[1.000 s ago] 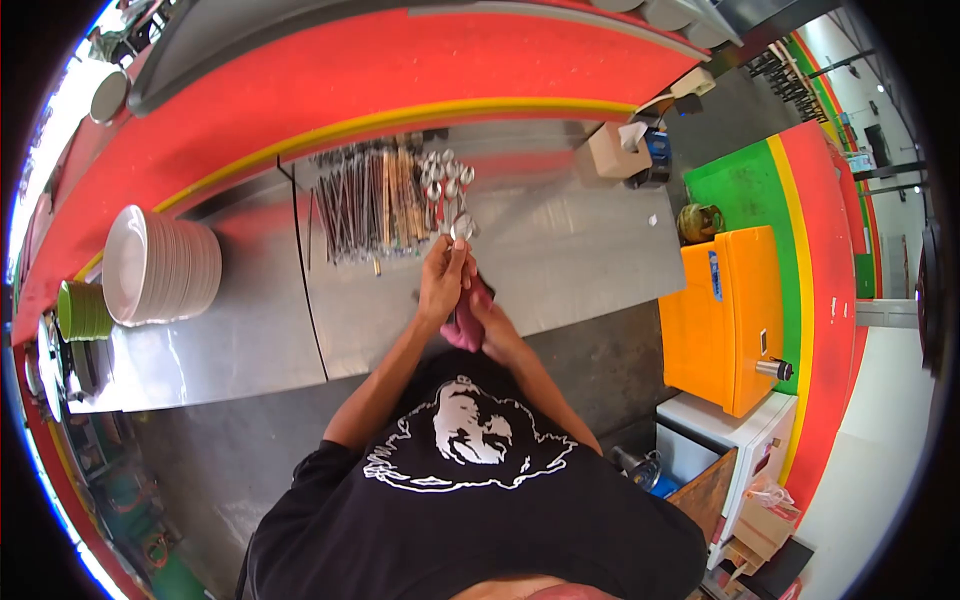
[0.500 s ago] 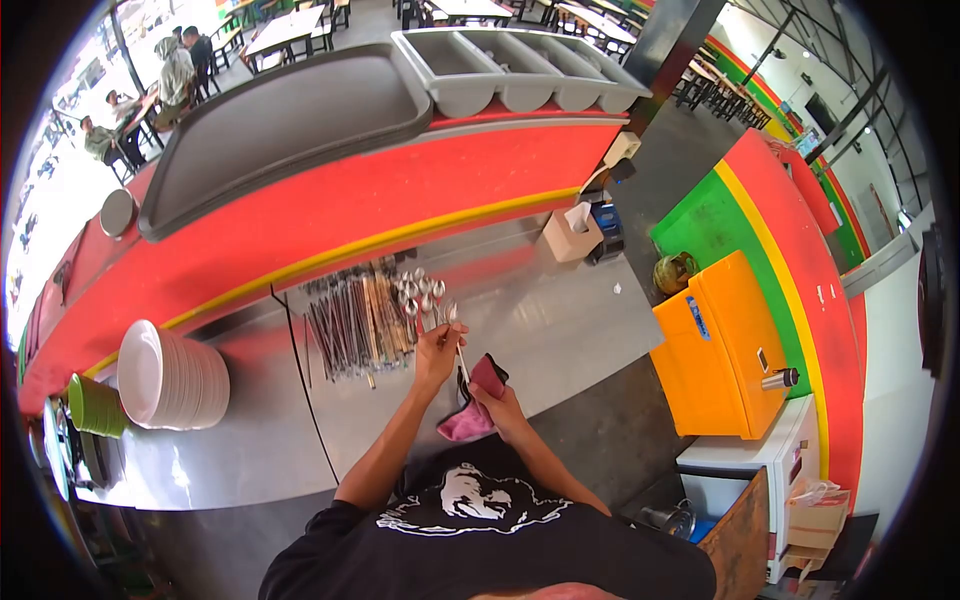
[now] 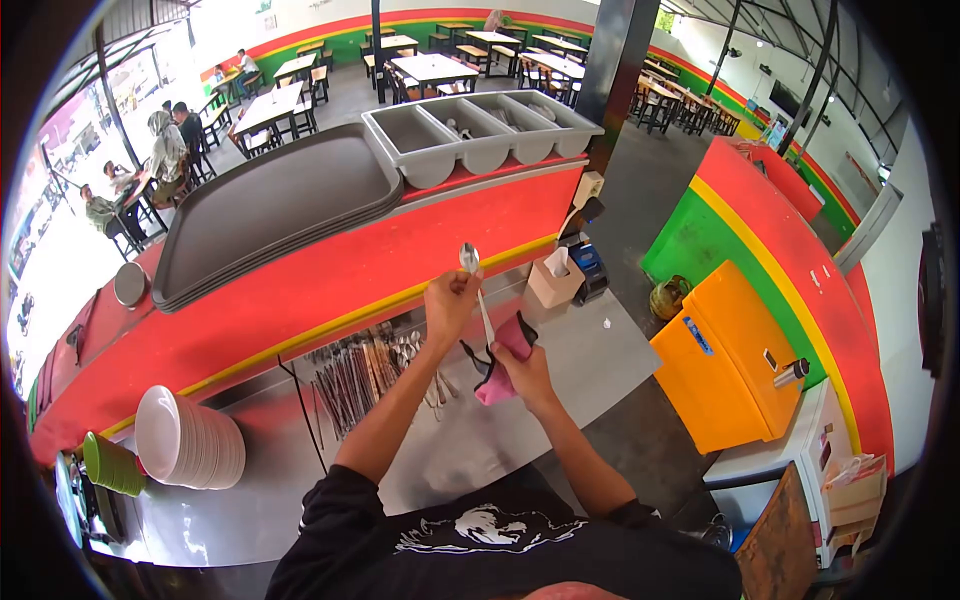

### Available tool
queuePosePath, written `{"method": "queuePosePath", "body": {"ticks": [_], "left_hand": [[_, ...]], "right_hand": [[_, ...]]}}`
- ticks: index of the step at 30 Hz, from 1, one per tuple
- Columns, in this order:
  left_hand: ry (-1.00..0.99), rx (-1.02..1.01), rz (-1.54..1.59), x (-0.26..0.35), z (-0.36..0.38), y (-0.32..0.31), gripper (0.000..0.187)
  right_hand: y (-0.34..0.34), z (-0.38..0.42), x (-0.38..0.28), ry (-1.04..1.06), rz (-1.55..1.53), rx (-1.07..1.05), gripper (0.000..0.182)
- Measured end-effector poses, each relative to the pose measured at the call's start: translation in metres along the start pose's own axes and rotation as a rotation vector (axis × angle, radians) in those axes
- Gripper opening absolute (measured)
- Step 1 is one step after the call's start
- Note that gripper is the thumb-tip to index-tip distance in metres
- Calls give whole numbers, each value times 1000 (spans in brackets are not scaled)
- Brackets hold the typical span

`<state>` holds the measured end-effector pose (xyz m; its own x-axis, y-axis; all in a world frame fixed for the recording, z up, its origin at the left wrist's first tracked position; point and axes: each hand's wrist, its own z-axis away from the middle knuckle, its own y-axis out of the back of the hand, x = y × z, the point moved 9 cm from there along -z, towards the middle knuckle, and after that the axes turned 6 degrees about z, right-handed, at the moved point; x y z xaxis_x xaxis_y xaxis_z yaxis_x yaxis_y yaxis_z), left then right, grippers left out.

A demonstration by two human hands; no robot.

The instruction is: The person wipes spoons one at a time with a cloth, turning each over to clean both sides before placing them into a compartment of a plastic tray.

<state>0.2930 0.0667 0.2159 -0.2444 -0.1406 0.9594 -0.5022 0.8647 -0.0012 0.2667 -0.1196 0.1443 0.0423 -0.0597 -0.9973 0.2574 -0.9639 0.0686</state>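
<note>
A metal spoon (image 3: 469, 258) is held up in front of the red counter wall, its bowl at the top. My left hand (image 3: 451, 302) pinches it just below the bowl. Lower and to the right, my right hand (image 3: 524, 368) grips a pink cloth (image 3: 497, 388) with dark edging, around the lower end of the spoon's handle. Beneath and left of my hands, a spread of chopsticks (image 3: 345, 383) lies on the steel worktop (image 3: 270, 440), with several spoons (image 3: 437, 385) at its right side, partly hidden by my left forearm.
On the ledge are a stack of dark trays (image 3: 280, 205) and a grey cutlery holder (image 3: 425, 165) with compartments. White plates (image 3: 190, 440) and green bowls (image 3: 112, 465) stand left; a tissue box (image 3: 556, 280) and orange cooler (image 3: 725, 360) are right. People sit at distant tables.
Both hands have risen away from the worktop with the spoon and cloth. The view has tilted up, showing more of the tables beyond the ledge.
</note>
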Motion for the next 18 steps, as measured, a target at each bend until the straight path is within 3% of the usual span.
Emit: {"method": "queuePosePath", "body": {"ticks": [8, 18], "left_hand": [[-191, 74, -494, 99, -113, -26, 34], [32, -142, -640, 115, -250, -49, 32]], "right_hand": [[14, -88, -130, 366, 134, 52, 26], [19, -204, -215, 483, 275, 76, 26]]}}
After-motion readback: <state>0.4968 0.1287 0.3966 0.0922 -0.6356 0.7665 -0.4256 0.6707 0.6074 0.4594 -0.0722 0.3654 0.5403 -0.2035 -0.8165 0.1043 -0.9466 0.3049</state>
